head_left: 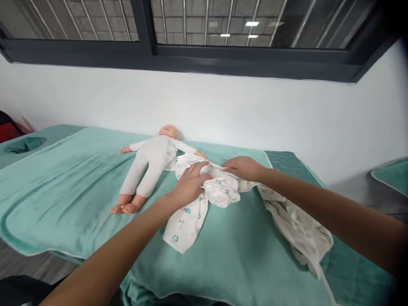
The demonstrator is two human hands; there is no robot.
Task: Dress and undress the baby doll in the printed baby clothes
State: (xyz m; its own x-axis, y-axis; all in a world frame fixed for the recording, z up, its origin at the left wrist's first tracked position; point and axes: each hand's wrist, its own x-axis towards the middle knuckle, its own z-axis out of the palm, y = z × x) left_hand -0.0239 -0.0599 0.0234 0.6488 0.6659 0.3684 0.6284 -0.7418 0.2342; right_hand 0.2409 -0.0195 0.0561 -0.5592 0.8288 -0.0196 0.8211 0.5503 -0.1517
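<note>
A white baby garment (221, 193) with small green and coloured prints lies bunched on a green cover, one sleeve (186, 225) spread toward me. My left hand (191, 180) bends over its left part, thumb and fingers closed on the fabric. With its fingertips together, my right hand (244, 168) pinches the garment's upper edge. To the left, a baby doll (149, 155) in a white bodysuit lies on its back, arms out and feet bare. The doll's arm on the right reaches the garment's far edge. Folds hide the garment's full shape.
A cream crumpled cloth (296, 225) lies under my right forearm. The green cover (79, 191) drapes over the bed's front edge. Behind are a white wall (95, 97) and a dark-framed window (248, 59). A red and black item (8, 129) is at the far left.
</note>
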